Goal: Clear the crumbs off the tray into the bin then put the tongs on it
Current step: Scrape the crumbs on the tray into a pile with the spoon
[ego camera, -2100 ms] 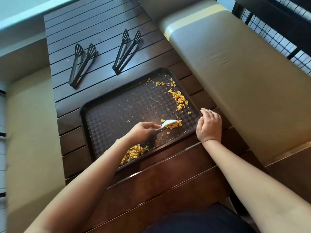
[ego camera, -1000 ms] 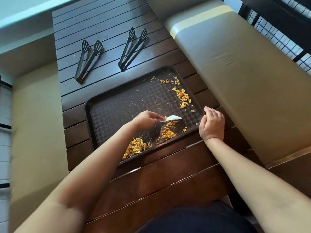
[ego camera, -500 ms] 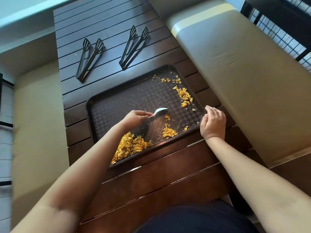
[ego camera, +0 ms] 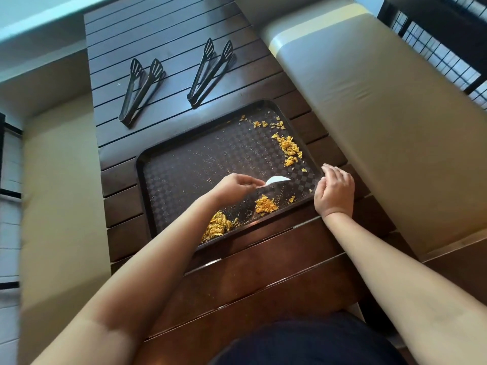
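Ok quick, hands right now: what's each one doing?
Left hand: fingers pinch the white scraper, held above the tray.
Right hand: open, holding nothing, resting against the tray's right edge.

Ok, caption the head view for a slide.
Left hand scrapes crumbs with a white scraper; right hand steadies tray.

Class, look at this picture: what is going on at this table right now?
A person is scraping crumbs across a dark tray on a slatted wooden table. The left hand pinches a small white scraper above the tray, while the right hand rests on the tray's right edge. Two heaps of crumbs lie near the front rim and more sit at the far right. Two black tongs lie on the table beyond the tray, untouched. No bin is visible.
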